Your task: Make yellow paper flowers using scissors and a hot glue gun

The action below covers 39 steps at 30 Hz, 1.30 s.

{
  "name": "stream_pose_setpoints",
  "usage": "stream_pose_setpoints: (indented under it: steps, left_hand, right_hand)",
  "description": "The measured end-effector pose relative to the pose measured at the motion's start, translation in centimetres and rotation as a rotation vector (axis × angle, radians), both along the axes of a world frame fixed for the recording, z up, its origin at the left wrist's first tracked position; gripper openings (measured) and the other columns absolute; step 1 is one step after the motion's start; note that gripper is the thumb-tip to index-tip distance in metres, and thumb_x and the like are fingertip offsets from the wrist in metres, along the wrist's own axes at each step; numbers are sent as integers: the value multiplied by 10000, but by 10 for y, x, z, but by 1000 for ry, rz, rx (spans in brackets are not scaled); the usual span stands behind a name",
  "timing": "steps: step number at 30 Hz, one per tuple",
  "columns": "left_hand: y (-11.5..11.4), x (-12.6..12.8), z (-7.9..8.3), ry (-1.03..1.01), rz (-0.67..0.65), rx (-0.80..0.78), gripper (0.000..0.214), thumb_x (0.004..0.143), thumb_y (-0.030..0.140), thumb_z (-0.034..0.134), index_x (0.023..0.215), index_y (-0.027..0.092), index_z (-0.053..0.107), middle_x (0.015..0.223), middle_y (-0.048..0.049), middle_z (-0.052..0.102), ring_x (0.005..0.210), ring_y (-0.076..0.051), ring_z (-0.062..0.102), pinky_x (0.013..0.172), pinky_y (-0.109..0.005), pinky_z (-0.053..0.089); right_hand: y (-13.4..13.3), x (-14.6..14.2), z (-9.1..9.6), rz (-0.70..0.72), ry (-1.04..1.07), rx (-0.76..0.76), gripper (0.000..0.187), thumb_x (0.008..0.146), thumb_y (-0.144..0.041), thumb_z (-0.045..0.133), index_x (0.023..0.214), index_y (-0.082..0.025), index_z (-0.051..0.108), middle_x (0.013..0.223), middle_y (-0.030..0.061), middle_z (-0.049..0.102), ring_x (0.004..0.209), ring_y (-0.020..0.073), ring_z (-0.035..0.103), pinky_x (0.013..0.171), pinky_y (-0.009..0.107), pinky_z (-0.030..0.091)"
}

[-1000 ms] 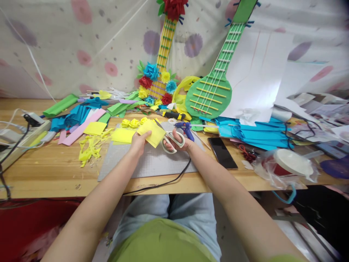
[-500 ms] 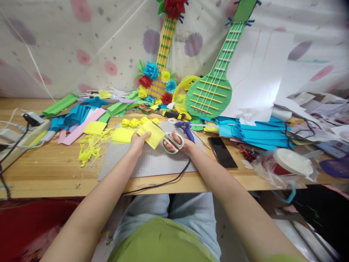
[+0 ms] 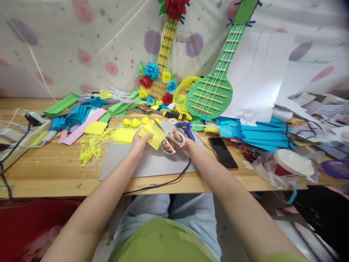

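Behind the wooden surface [image 3: 60,178] hangs spotted sheeting [image 3: 122,40]. The left hand [image 3: 138,143] grips yellow paper [image 3: 153,135], the right hand [image 3: 182,142] scissors [image 3: 171,139].

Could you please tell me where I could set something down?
Bare wood shows at front left, between the power strip and grey mat, nearer than the yellow scraps. The mat's front, between the forearms and below the scissors, is bare too, beside a black cable. It's crowded along the back, around the green guitar.
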State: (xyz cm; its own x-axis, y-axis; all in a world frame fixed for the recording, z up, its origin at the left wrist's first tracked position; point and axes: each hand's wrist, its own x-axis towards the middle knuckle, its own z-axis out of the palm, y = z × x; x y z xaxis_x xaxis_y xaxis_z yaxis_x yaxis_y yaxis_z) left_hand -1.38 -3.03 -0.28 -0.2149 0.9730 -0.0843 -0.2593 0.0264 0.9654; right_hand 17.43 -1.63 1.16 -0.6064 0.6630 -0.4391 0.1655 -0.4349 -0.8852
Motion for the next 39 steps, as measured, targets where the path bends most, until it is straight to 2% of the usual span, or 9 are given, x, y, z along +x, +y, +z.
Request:
stream_pose_setpoints:
  steps: [4,8,13,17,22,27,32,36,39]
  left_hand:
    - [2,-2,-2,-8,3,-6,496,428,280,796,864,147,601,831,-39,670,726,-172,620,696,-329,507]
    - [3,-4,-3,0,19,-12,485,412,267,803,835,144,598,814,-33,664,710,-163,612,689,-319,503]
    - [1,-4,-2,30,14,-10,490,409,285,805,832,143,602,826,-42,673,724,-171,616,724,-334,496]
    - [1,-4,-3,62,15,-3,504,395,291,811,824,142,593,816,-41,673,701,-165,612,695,-321,499]
    - [-1,-4,-4,78,24,5,505,397,302,808,823,144,587,822,-43,675,702,-162,611,693,-315,496]
    - [-1,-4,-4,61,20,-2,502,394,290,810,821,150,587,831,-44,680,717,-169,619,712,-323,496]
    - [0,-7,-6,23,4,-25,503,381,273,818,815,150,595,860,-58,689,745,-185,633,729,-336,501]
    - [2,-11,-8,59,37,-30,487,389,273,814,808,145,600,859,-66,689,765,-193,636,750,-342,496]
    - [3,-13,-9,90,45,-21,503,393,274,814,835,148,609,874,-67,689,786,-199,637,767,-349,492]
  right_hand:
    - [2,-1,-2,-14,85,19,732,773,-757,109,705,-168,538,496,-20,369,443,89,329,443,243,320]
    - [3,1,-4,24,120,-13,730,769,-761,106,679,-164,516,474,-37,332,419,72,293,411,216,256]
    - [3,2,-7,29,100,-33,733,829,-677,30,794,-156,543,520,-18,379,449,93,330,452,237,298]
    - [2,1,-9,102,168,-26,725,842,-653,7,880,-163,540,542,-15,395,470,104,337,483,241,312]
    - [4,-3,-4,119,175,20,703,815,-708,62,844,-178,523,535,-15,398,470,101,342,473,231,312]
    - [6,-6,-4,85,87,45,688,821,-702,73,805,-181,521,514,-34,340,444,86,283,445,227,271]
    - [7,-2,-9,-36,-21,197,599,816,-705,202,772,-196,514,525,-37,328,457,89,294,457,244,288]
    - [13,1,-11,-71,7,358,478,731,-672,476,761,-195,477,551,-38,397,482,91,379,466,241,324]
    - [19,-2,-12,-140,-119,496,454,616,-577,663,732,-188,460,598,-29,477,524,91,454,495,230,362]
